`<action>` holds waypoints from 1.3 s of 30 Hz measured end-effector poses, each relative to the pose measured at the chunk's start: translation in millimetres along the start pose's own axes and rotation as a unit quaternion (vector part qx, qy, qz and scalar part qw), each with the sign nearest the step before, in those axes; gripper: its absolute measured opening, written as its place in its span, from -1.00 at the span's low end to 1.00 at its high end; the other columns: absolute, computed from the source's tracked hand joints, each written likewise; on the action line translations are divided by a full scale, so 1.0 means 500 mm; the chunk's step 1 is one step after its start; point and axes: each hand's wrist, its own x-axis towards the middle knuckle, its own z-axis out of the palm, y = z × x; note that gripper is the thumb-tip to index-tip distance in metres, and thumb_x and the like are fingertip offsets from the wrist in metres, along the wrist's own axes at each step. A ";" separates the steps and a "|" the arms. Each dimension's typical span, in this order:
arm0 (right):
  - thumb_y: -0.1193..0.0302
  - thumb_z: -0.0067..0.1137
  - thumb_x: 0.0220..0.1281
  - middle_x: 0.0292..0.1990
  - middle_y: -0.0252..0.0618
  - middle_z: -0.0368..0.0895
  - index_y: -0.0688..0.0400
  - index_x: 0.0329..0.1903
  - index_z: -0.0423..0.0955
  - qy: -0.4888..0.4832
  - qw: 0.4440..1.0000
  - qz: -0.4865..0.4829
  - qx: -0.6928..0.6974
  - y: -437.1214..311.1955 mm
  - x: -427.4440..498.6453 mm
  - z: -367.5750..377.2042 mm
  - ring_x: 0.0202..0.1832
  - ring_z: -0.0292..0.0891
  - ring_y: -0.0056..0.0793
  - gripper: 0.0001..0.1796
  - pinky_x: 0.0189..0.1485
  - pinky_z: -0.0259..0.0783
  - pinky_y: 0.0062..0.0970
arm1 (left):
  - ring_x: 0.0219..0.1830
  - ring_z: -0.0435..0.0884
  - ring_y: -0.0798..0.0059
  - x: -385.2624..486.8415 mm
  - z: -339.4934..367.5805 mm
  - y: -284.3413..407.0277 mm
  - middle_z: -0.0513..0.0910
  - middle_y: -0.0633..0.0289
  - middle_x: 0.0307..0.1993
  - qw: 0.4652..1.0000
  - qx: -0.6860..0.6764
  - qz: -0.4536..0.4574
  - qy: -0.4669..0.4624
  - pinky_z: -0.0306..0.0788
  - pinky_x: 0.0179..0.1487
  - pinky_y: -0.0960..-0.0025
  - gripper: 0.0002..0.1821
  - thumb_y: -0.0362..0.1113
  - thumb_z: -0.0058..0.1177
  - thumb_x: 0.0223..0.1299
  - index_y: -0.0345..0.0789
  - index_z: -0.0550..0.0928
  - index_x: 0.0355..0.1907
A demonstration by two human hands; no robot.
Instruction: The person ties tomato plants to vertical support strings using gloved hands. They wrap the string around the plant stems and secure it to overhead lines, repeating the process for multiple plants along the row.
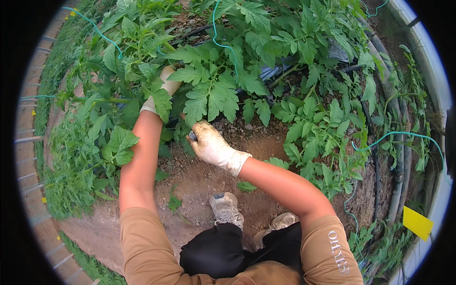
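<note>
My left hand [169, 82], in a thin whitish glove, reaches in among the tomato plants; leaves cover part of it and its fingertips cannot be made out. Lower and to its right is my right hand [210, 140], in a soiled glove of the same kind, with its fingers curled around a small dark object [192, 135] that shows only in part. Tomato leaves [213, 94] hang just above the right hand and hide some of its fingertips. A thin turquoise string [214, 32] comes down into the foliage above both hands.
Tomato plants spread on both sides. Black plastic film [274, 71] shows under the leaves. Pipes [397, 178] run along the right, near a yellow card [417, 223]. More turquoise string [399, 133] hangs at the right. A plucked leaf [174, 202] lies on the soil by my shoes [228, 210].
</note>
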 end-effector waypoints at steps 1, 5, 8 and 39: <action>0.40 0.10 0.16 -0.23 0.10 0.46 0.30 -0.09 0.39 0.001 1.000 0.009 0.006 0.002 -0.007 -0.007 -0.11 0.40 0.05 -0.69 -0.03 0.38 -0.16 | -0.15 0.61 0.32 -0.033 -0.005 0.017 0.62 0.01 -0.14 0.998 -0.002 0.066 -0.013 0.47 -0.08 0.32 -0.66 -0.36 0.09 0.14 -0.39 0.54 0.00; 0.42 0.13 0.14 -0.23 0.06 0.46 0.30 -0.12 0.40 -0.025 0.999 0.011 0.019 0.019 -0.044 -0.059 -0.15 0.41 0.04 -0.71 -0.07 0.39 -0.21 | -0.14 0.60 0.17 -0.127 0.018 0.095 0.62 0.04 -0.19 0.940 0.297 0.167 0.009 0.47 -0.07 0.19 -0.70 -0.25 -0.05 0.21 -0.29 0.57 -0.03; 0.44 0.14 0.15 -0.21 0.04 0.49 0.31 -0.03 0.40 -0.042 0.999 -0.001 0.034 0.025 -0.077 -0.105 -0.20 0.42 0.01 -0.66 -0.10 0.39 -0.23 | -0.19 0.60 0.12 -0.135 0.041 0.117 0.63 0.01 -0.24 0.989 0.133 0.062 0.019 0.47 -0.16 0.15 -0.71 -0.24 -0.03 0.19 -0.29 0.56 -0.06; 0.43 0.09 0.19 -0.21 -0.26 0.61 0.17 -0.10 0.50 0.328 0.758 0.146 0.545 0.241 0.376 -0.402 -0.25 0.55 -0.40 -0.77 -0.26 0.47 -0.37 | -0.14 0.56 0.15 0.004 0.186 0.155 0.58 0.06 -0.19 0.963 0.078 0.245 0.079 0.46 -0.10 0.22 -0.64 -0.11 -0.02 0.20 -0.33 0.51 -0.08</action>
